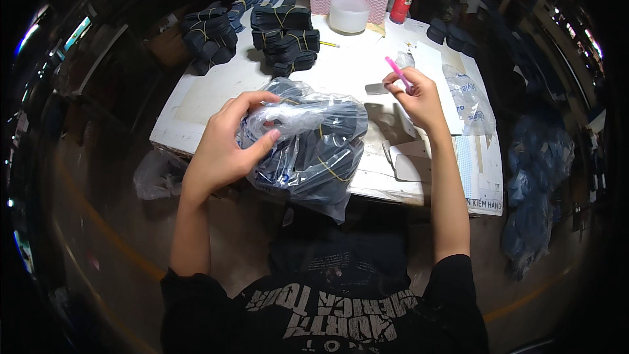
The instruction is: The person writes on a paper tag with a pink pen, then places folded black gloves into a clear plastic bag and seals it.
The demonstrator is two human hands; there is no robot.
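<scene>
A clear plastic bag (308, 151) filled with dark fabric bundles, some tied with yellow bands, lies at the table's front edge. My left hand (229, 134) curves its fingers and thumb around the bunched plastic on top of it. Right of the bag, my right hand (419, 98) is closed around a pink pen (398, 73), held tilted above the table. A small grey flat piece (376, 89) shows beside those fingertips; whether they touch it I cannot tell.
Banded stacks of dark fabric pieces (285, 33) stand at the back of the white table (187, 108). Behind them are a translucent round tub (348, 14) and a red bottle (402, 0). At the right lie a flat plastic bag (469, 101) and a white-cased object (411, 160).
</scene>
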